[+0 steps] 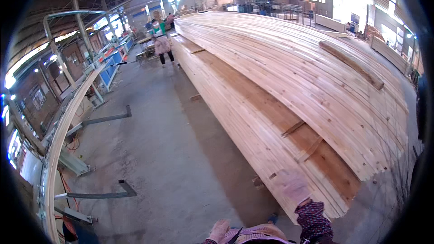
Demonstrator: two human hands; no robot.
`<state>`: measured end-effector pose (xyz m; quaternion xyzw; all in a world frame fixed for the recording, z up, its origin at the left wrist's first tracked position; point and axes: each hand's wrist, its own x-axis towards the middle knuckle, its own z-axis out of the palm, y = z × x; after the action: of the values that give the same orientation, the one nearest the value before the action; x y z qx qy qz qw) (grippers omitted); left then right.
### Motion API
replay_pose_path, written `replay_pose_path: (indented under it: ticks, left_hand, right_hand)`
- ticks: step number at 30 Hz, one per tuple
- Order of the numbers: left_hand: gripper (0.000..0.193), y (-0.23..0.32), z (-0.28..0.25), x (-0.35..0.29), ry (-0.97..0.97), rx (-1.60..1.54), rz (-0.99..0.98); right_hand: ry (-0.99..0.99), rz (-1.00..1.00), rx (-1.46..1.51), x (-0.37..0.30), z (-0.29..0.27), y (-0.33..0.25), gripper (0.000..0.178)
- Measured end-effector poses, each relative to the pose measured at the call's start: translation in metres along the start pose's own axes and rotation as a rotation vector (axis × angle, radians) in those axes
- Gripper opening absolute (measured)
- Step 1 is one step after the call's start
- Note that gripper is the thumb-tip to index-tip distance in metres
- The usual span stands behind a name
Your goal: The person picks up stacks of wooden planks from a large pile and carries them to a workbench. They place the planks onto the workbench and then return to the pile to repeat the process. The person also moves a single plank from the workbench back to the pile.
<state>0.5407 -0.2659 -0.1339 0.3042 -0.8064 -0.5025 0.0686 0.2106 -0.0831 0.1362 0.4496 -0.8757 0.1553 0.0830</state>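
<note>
My right hand (pixel 294 186), in a pale glove below a dark patterned sleeve, lies over the near end of a row of long light wooden boards (pixel 217 104). Its fingers look stretched out flat, somewhat blurred, and not wrapped round any board. My left hand (pixel 219 231), also gloved, is low in front of my body, apart from the boards, its fingers loosely extended with nothing seen in them. A wider layer of boards (pixel 289 72) rises to the right, with a browner strip of wood (pixel 253 81) between the two.
A thick wooden batten (pixel 351 64) lies across the wide layer. To the left, long strips (pixel 68 122) run along a metal rack with protruding arms (pixel 101 194). Blue-sided machinery (pixel 107 73) stands farther off. Another person (pixel 162 45) is at the pile's far end.
</note>
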Motion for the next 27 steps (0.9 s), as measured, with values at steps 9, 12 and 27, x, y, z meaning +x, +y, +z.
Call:
replay_pose_path:
  ticks: [9,12,27]
  left_hand:
    - [0.062,0.040,-0.103,-0.101,0.106,-0.106,-0.305]
    - [0.068,0.031,-0.134,-0.133,0.131,-0.016,-0.434]
    - [0.060,-0.187,-0.169,-0.295,0.593,-0.493,-1.141]
  right_hand:
    - [-0.587,-0.454,0.099,0.028,0.116,-0.180,0.046]
    - [-0.748,-0.568,0.061,0.038,0.130,-0.240,0.045]
    - [-1.118,-1.030,-0.154,0.069,0.267,-0.527,0.048]
